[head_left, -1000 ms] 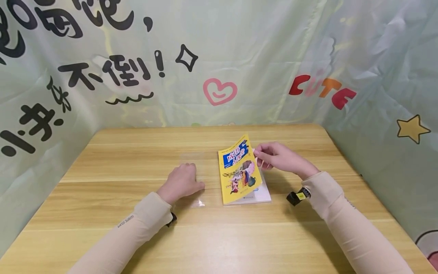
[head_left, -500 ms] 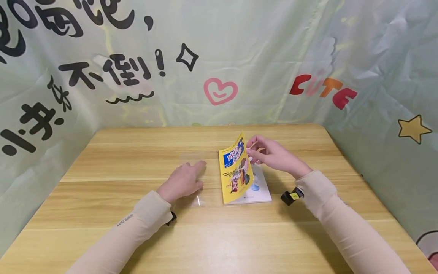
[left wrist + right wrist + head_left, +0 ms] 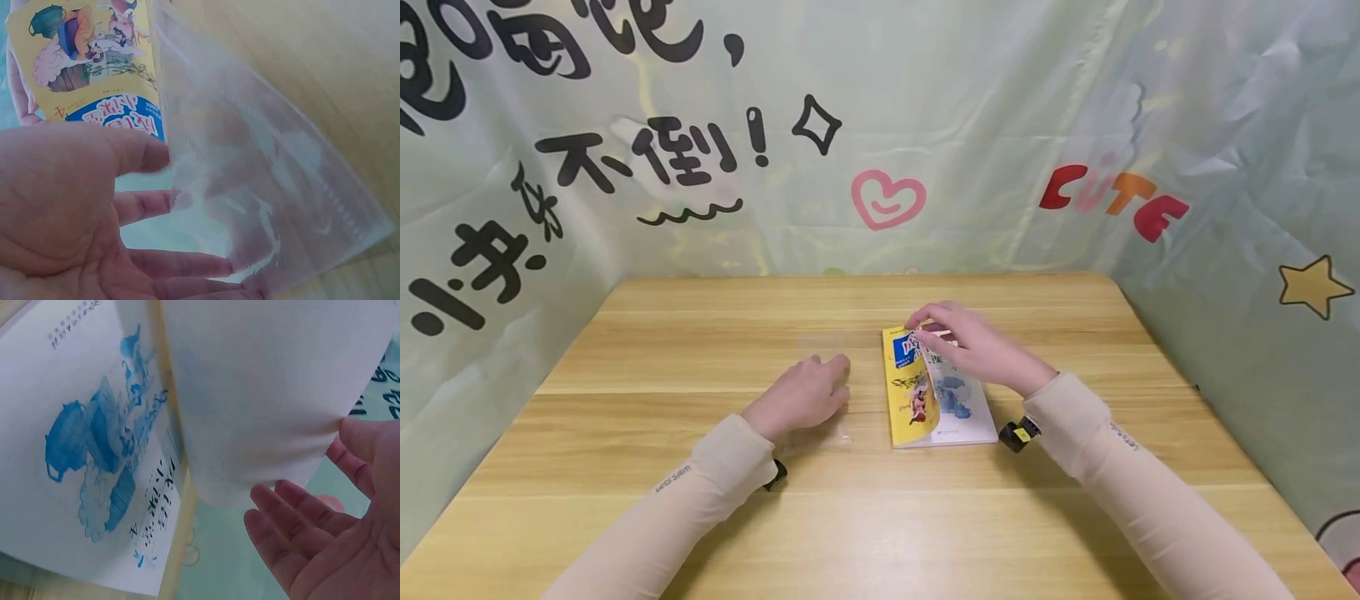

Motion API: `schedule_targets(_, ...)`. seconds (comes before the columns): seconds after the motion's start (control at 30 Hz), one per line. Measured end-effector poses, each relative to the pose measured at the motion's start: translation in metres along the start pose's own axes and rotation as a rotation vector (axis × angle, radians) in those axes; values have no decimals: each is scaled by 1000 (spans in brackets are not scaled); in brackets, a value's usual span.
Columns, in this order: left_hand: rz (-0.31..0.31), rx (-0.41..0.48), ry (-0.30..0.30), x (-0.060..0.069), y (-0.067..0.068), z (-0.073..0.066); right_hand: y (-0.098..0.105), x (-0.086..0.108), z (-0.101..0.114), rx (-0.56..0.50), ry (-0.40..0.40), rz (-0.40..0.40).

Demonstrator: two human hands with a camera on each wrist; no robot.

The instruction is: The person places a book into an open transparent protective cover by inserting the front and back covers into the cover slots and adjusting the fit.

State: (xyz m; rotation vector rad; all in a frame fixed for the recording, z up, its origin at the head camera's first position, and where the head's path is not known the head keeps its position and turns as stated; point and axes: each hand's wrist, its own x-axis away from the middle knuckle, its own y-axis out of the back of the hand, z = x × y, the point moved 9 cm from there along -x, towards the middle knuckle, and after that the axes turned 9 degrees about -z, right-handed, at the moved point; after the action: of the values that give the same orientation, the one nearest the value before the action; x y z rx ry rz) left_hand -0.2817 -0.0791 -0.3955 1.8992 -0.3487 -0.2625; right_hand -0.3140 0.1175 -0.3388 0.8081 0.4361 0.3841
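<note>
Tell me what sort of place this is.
Possibly a small recording booth: a printed curtain stands behind and on both sides of a wood-grain table, and a black device shows beside the right cuff.

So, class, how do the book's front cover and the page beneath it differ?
The front cover is yellow outside; the page beneath is white. The front cover's picture is multicoloured; the page's is blue. The front cover is lifted and curved; the page lies flat. Both carry a picture and printed characters.

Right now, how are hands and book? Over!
Right hand: fingers holding yellow cover. Book part open. Left hand at clear plastic bag. Nothing seen blocking cover.
</note>
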Motion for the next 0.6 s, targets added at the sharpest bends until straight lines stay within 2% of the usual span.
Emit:
schedule_targets(0.2, 19, 70, 63, 3, 1, 7, -16, -1, 9, 57, 33, 50)
schedule_targets(0.43, 15, 98, 32, 3, 2, 8, -38, 2, 11, 100, 26, 161)
schedule_targets(0.6, 28, 123, 51, 3, 2, 11, -48, 2, 11, 121, 39, 195)
